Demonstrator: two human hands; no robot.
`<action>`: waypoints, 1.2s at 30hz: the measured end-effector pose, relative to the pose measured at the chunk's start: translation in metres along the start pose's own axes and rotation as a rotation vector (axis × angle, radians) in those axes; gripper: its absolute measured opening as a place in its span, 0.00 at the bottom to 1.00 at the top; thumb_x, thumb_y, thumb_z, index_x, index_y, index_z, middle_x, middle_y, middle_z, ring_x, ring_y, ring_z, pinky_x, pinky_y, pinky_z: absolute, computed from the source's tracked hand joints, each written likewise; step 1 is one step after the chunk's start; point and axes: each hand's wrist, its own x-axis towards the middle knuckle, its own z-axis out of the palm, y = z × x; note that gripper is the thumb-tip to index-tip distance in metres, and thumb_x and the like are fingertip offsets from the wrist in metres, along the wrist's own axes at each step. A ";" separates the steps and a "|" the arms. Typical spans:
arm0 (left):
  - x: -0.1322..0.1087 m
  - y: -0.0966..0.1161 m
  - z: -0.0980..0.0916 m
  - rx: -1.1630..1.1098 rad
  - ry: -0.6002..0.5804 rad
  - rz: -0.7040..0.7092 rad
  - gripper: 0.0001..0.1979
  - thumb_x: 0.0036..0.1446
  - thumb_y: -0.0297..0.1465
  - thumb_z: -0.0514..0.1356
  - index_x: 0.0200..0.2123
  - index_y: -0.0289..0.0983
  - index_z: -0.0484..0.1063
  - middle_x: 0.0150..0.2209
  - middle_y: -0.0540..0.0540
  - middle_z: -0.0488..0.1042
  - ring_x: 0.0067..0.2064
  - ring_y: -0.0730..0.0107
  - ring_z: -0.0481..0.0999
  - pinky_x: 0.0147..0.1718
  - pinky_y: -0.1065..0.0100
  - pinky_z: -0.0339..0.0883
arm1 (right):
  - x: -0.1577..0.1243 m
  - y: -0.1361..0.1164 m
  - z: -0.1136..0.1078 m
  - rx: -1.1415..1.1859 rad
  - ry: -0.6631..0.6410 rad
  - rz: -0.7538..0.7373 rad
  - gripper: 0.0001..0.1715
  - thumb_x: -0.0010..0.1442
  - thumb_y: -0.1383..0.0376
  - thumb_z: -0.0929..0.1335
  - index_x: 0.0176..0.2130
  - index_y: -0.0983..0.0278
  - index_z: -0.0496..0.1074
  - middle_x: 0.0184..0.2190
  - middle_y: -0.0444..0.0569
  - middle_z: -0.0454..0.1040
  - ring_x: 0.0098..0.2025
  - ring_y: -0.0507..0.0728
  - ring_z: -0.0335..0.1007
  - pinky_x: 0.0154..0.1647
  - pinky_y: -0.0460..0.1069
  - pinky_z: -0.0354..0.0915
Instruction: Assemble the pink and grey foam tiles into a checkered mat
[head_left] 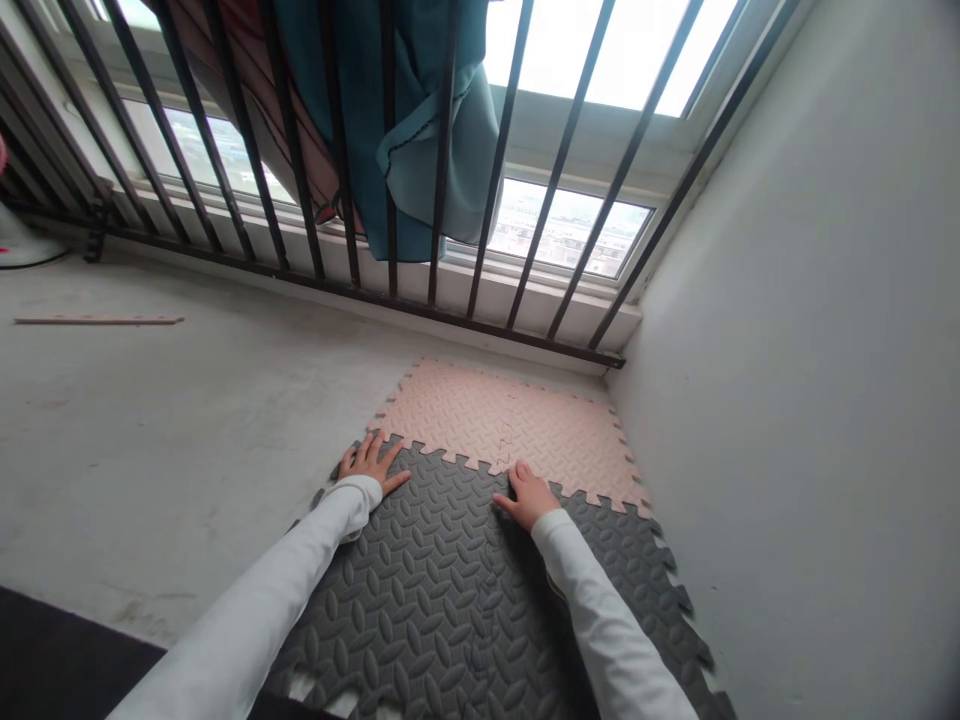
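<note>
My left hand (373,467) lies with fingers spread on the dark grey foam mat (420,560), near its far left corner by the seam. On the same seam, farther right, rests my right hand (528,494), its thumb held apart and its fingertips close to the pink foam mat (465,405). The pink mat consists of joined tiles with toothed edges. Its near edge meets the toothed far edge of the grey mat. Neither hand grips anything that I can see. Part of the grey mat is covered by my right sleeve.
A black metal railing (360,290) runs along the windows beyond the mats, with teal cloth (420,130) hanging behind it. A white wall (795,380) rises on the right. On the concrete floor (187,450) at left lies a thin pinkish strip (97,321).
</note>
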 end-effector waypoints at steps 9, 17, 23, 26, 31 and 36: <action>0.004 -0.003 0.007 0.009 0.010 0.002 0.35 0.45 0.56 0.41 0.56 0.52 0.46 0.62 0.51 0.38 0.61 0.58 0.38 0.54 0.53 0.37 | 0.001 -0.038 0.009 -0.054 -0.033 0.119 0.55 0.43 0.35 0.51 0.59 0.65 0.40 0.59 0.66 0.37 0.60 0.72 0.31 0.54 0.63 0.32; 0.001 0.000 0.004 0.033 0.013 -0.021 0.33 0.46 0.55 0.42 0.56 0.52 0.45 0.62 0.51 0.39 0.61 0.60 0.38 0.53 0.54 0.38 | 0.002 -0.034 0.015 -0.035 -0.029 0.096 0.57 0.41 0.34 0.50 0.59 0.66 0.38 0.60 0.67 0.34 0.60 0.71 0.27 0.54 0.63 0.29; 0.001 0.002 0.001 0.015 0.017 -0.006 0.33 0.46 0.54 0.43 0.56 0.52 0.46 0.62 0.51 0.39 0.61 0.60 0.38 0.54 0.55 0.37 | 0.000 -0.029 0.020 -0.026 0.016 0.087 0.56 0.42 0.34 0.50 0.59 0.64 0.39 0.60 0.63 0.33 0.60 0.70 0.24 0.55 0.61 0.29; 0.000 0.002 0.000 -0.017 -0.004 -0.015 0.33 0.46 0.54 0.43 0.56 0.52 0.47 0.62 0.51 0.39 0.61 0.59 0.38 0.54 0.54 0.37 | -0.004 -0.024 0.016 -0.017 0.005 0.060 0.54 0.43 0.35 0.51 0.59 0.63 0.39 0.60 0.62 0.35 0.61 0.67 0.26 0.56 0.59 0.31; 0.001 0.002 0.003 -0.027 0.028 -0.017 0.33 0.45 0.53 0.44 0.55 0.52 0.48 0.61 0.51 0.41 0.61 0.59 0.39 0.54 0.54 0.37 | -0.018 -0.004 0.021 -0.067 0.125 0.316 0.51 0.49 0.39 0.47 0.59 0.72 0.39 0.59 0.67 0.40 0.60 0.67 0.32 0.56 0.59 0.32; 0.001 0.002 0.002 -0.006 0.025 -0.013 0.32 0.46 0.53 0.44 0.55 0.52 0.48 0.62 0.51 0.40 0.61 0.61 0.39 0.54 0.55 0.37 | -0.022 0.011 0.016 -0.091 0.064 0.269 0.51 0.48 0.39 0.45 0.58 0.70 0.46 0.58 0.64 0.44 0.60 0.65 0.35 0.57 0.58 0.32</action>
